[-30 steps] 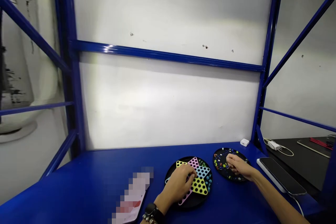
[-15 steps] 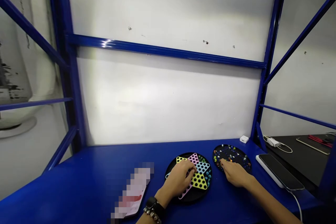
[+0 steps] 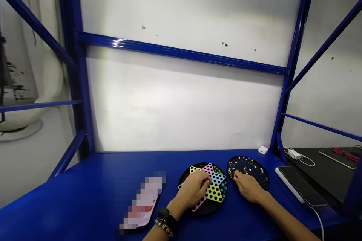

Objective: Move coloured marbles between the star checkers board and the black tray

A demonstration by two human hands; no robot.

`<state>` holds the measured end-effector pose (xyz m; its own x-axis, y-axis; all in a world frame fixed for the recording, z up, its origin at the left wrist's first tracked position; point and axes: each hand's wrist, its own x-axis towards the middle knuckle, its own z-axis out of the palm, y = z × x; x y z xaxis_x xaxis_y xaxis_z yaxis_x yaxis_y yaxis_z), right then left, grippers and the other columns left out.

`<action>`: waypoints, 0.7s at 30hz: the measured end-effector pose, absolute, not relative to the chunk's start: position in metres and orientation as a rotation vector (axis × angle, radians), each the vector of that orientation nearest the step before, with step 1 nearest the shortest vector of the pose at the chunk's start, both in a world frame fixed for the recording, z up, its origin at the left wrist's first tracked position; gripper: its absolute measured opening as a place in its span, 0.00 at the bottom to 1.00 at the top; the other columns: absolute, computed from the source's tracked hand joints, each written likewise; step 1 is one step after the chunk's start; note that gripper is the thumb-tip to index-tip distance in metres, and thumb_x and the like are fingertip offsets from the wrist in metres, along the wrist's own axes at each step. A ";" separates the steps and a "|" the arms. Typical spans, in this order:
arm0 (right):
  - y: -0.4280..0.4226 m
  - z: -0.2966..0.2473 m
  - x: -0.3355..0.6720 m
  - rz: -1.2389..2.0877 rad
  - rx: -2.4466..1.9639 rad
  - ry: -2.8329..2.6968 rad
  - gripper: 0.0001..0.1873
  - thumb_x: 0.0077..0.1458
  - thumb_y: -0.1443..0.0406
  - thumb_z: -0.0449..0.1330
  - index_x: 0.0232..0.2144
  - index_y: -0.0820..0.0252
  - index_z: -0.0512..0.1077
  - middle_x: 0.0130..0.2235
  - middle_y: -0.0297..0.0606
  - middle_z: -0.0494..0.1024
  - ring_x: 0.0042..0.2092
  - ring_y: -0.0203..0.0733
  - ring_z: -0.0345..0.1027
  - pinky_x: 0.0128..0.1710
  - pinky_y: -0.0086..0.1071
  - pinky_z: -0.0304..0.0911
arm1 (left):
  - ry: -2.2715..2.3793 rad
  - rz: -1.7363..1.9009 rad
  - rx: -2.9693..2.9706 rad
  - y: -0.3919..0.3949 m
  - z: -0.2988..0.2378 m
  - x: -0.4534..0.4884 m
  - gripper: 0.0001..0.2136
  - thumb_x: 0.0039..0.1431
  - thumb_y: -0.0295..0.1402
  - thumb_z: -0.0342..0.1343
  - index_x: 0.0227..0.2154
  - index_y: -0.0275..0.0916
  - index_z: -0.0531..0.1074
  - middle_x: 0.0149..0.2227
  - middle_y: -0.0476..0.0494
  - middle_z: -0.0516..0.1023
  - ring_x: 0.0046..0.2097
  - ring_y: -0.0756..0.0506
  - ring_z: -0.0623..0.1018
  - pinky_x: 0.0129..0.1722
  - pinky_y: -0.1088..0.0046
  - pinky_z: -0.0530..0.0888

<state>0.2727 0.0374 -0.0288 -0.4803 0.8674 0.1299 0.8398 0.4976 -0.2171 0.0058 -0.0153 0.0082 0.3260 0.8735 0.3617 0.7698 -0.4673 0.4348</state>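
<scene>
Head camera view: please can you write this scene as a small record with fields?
Left hand: over the star-shaped Chinese checkers board; cannot tell if it holds anything.
Right hand: at the near edge of the round black tray of coloured marbles.
Left wrist: black watch, beaded bracelet.
Rest: blue steel shelf, pixelated flat object, white charger, black smartphone on a white pad.

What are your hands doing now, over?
Left hand on the star-shaped Chinese checkers board. Right hand at the round black marble tray. Black phone beside the tray, not touching.
</scene>
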 end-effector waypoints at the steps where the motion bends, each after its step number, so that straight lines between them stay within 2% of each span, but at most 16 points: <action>1: 0.040 -0.031 0.274 0.216 -1.448 -2.497 0.13 0.69 0.61 0.40 0.39 0.56 0.62 0.38 0.40 0.78 0.38 0.43 0.72 0.36 0.32 0.57 | 1.506 0.834 2.407 -0.015 0.009 0.006 0.12 0.64 0.31 0.45 0.32 0.42 0.74 0.37 0.45 0.79 0.43 0.43 0.75 0.46 0.67 0.70; 4: 0.048 -0.034 0.278 0.398 -1.354 -2.313 0.14 0.68 0.58 0.41 0.34 0.55 0.61 0.32 0.35 0.73 0.34 0.41 0.68 0.35 0.33 0.57 | 1.507 0.821 2.404 -0.015 0.009 0.006 0.13 0.65 0.32 0.45 0.32 0.42 0.74 0.37 0.45 0.79 0.42 0.44 0.75 0.46 0.68 0.70; 7: 0.057 -0.026 0.285 0.781 -1.189 -1.829 0.16 0.66 0.52 0.45 0.32 0.55 0.61 0.27 0.31 0.65 0.28 0.37 0.61 0.29 0.31 0.56 | 1.505 0.824 2.397 -0.015 0.008 0.006 0.12 0.66 0.32 0.45 0.32 0.41 0.74 0.37 0.45 0.79 0.42 0.44 0.75 0.46 0.68 0.70; 10: 0.065 -0.012 0.298 1.216 -0.997 -1.237 0.16 0.62 0.49 0.51 0.33 0.55 0.61 0.25 0.28 0.62 0.22 0.32 0.52 0.20 0.26 0.48 | 1.494 0.827 2.401 -0.014 0.007 0.006 0.12 0.66 0.32 0.46 0.33 0.42 0.74 0.37 0.46 0.79 0.43 0.44 0.76 0.46 0.68 0.70; 13: 0.070 -0.003 0.314 1.410 -0.907 -0.913 0.17 0.58 0.50 0.57 0.31 0.56 0.61 0.25 0.29 0.64 0.20 0.29 0.50 0.16 0.22 0.42 | 1.495 0.834 2.399 -0.013 0.006 0.005 0.12 0.66 0.33 0.46 0.33 0.42 0.75 0.37 0.46 0.79 0.43 0.44 0.76 0.46 0.68 0.70; 16: 0.068 -0.004 0.327 1.370 -1.002 -0.977 0.21 0.57 0.48 0.59 0.28 0.56 0.60 0.21 0.24 0.58 0.18 0.27 0.43 0.15 0.22 0.38 | 1.483 0.841 2.395 -0.012 0.005 0.005 0.12 0.66 0.34 0.46 0.33 0.42 0.75 0.38 0.45 0.80 0.43 0.44 0.76 0.47 0.67 0.69; 18: 0.063 -0.008 0.331 1.222 -1.146 -1.251 0.23 0.57 0.45 0.58 0.26 0.57 0.61 0.19 0.23 0.53 0.18 0.27 0.42 0.16 0.23 0.39 | 1.479 0.836 2.393 -0.011 0.004 0.004 0.12 0.66 0.34 0.46 0.33 0.42 0.75 0.38 0.45 0.80 0.43 0.44 0.76 0.47 0.67 0.69; 21: 0.047 -0.008 0.332 0.779 -1.336 -1.841 0.24 0.60 0.47 0.54 0.23 0.58 0.65 0.21 0.29 0.62 0.23 0.33 0.56 0.24 0.27 0.52 | 1.484 0.835 2.386 -0.011 0.004 0.004 0.12 0.65 0.32 0.46 0.33 0.42 0.75 0.38 0.45 0.80 0.43 0.44 0.76 0.47 0.67 0.69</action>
<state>0.3315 0.0474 -0.0080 -0.2031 0.9583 0.2012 0.5230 0.2799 -0.8051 0.0042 -0.0112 0.0035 0.3327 0.8746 0.3528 0.7558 -0.4710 0.4549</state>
